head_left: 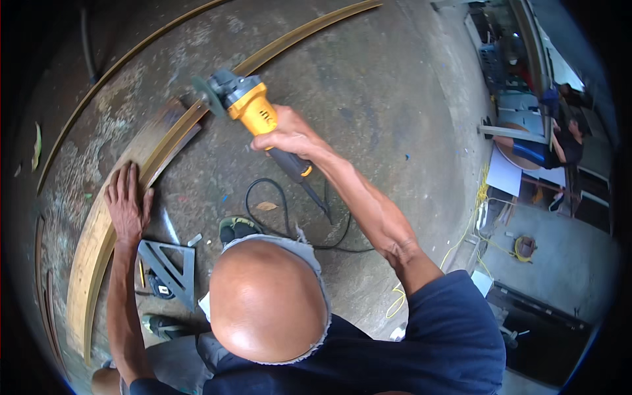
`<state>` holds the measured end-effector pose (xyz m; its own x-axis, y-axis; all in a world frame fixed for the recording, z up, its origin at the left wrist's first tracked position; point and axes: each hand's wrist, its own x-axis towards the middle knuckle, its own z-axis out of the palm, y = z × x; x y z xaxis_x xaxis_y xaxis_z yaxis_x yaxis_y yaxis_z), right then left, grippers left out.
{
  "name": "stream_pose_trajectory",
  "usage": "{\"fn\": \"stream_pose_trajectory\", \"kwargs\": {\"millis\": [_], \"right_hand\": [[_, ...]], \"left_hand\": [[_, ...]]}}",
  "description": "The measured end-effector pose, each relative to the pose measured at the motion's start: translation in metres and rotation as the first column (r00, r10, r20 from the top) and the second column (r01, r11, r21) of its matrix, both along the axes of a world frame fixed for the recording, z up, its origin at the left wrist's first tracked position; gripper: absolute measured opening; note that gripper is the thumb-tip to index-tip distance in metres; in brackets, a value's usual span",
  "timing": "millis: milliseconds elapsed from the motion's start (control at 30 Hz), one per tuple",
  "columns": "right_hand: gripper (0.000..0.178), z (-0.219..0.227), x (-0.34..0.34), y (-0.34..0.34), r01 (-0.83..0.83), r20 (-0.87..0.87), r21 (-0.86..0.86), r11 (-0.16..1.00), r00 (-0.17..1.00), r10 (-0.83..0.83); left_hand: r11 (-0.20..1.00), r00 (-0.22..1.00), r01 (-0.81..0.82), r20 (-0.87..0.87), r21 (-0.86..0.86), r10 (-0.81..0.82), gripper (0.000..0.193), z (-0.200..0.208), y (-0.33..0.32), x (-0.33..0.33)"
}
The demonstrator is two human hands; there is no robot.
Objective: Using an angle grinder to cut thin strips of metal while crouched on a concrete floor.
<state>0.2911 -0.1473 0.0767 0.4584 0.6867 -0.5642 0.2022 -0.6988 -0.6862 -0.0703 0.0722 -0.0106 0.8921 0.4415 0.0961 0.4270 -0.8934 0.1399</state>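
Observation:
My right hand (284, 135) grips the body of a yellow and grey angle grinder (245, 105). Its disc (209, 95) sits at the far end of a long wooden plank (99, 230) lying on the concrete floor. My left hand (126, 201) lies flat, fingers spread, on that plank, nearer to me than the disc. The grinder's black cord (289, 217) loops on the floor below the tool.
A metal triangular square (170, 266) and a tape measure (158, 284) lie by the plank, next to my feet (236, 228). Long thin strips (131, 59) run across the floor beyond. Another person (567, 141) sits at the right among stacked items, with a yellow cord (484, 230) nearby.

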Motion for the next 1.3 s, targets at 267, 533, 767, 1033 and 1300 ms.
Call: {"fn": "stream_pose_trajectory", "kwargs": {"millis": [267, 533, 767, 1033, 1300], "right_hand": [[0.053, 0.047, 0.006, -0.013, 0.231, 0.078, 0.086, 0.969, 0.968, -0.238], [0.042, 0.062, -0.017, 0.004, 0.293, -0.003, 0.209, 0.933, 0.954, -0.299], [0.038, 0.054, -0.037, 0.018, 0.384, -0.127, 0.285, 0.878, 0.923, -0.363], [0.041, 0.05, -0.042, 0.013, 0.375, -0.183, 0.269, 0.887, 0.924, -0.335], [0.04, 0.051, -0.041, 0.008, 0.399, -0.238, 0.319, 0.86, 0.912, -0.334]], "left_hand": [[0.981, 0.937, 0.188, -0.288, -0.055, -0.196, 0.075, 0.018, 0.018, -0.095], [0.97, 0.895, 0.191, -0.379, -0.147, -0.234, 0.045, -0.007, 0.071, -0.141], [0.955, 0.899, 0.167, -0.359, -0.247, -0.25, 0.046, -0.001, 0.07, -0.146], [0.958, 0.875, 0.068, -0.445, -0.28, -0.192, 0.038, 0.008, 0.066, -0.134], [0.959, 0.978, 0.008, -0.197, -0.284, -0.066, 0.016, -0.008, 0.075, -0.151]]}}
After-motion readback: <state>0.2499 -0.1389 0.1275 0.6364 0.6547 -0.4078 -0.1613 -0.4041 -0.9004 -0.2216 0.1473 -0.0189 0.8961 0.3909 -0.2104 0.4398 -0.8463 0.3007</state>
